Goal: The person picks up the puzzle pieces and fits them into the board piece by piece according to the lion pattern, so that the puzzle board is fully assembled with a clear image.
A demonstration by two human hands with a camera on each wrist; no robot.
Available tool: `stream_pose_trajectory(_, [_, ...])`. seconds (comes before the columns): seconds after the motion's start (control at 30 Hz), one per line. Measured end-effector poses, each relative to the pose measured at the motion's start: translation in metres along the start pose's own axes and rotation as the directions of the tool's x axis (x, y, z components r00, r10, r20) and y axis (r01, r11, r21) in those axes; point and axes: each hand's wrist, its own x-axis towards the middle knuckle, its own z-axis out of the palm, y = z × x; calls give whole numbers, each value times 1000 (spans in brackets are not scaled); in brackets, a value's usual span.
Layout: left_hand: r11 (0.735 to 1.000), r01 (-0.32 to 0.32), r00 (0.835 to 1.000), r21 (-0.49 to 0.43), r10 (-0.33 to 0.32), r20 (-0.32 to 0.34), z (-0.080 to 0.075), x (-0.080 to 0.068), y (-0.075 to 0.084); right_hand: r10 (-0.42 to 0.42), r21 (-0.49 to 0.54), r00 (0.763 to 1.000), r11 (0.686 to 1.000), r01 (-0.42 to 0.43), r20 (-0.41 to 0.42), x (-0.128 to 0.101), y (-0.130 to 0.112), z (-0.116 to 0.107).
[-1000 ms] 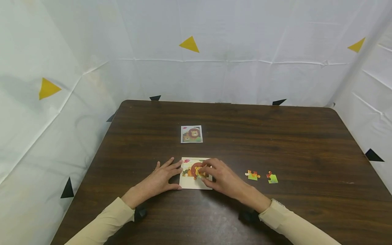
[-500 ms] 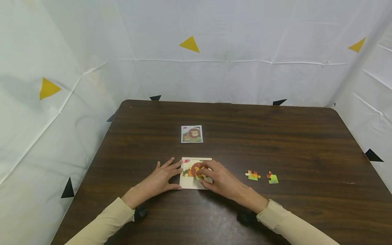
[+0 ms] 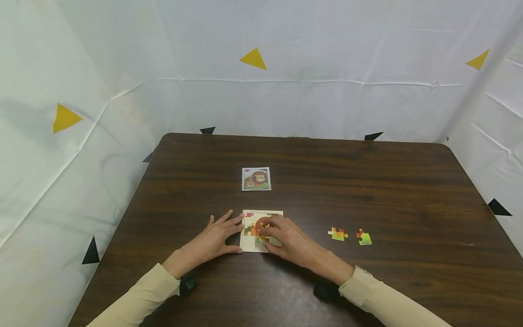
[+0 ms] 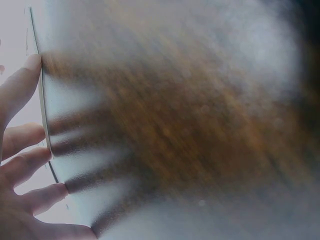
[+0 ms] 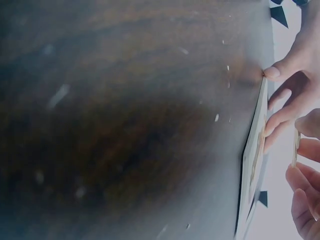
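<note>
The right hand (image 3: 289,239) pinches a piece (image 5: 295,151), probably light and stiff, best held edgewise; the left hand (image 3: 213,239) lies spread.

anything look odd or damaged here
Nothing looks spilled or damaged. An orange-and-green piece and a red-and-green piece lie loose right of the puzzle board, but that seems ordinary: the board's lower left is bare, and the right hand pinches another piece.
</note>
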Motion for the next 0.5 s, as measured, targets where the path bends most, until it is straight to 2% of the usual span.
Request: stream_pose_trajectory(0.5, [1000, -16, 1000, -2, 16, -5, 0, 0, -1, -19, 33, 1000, 999, 19, -8, 3, -1, 7])
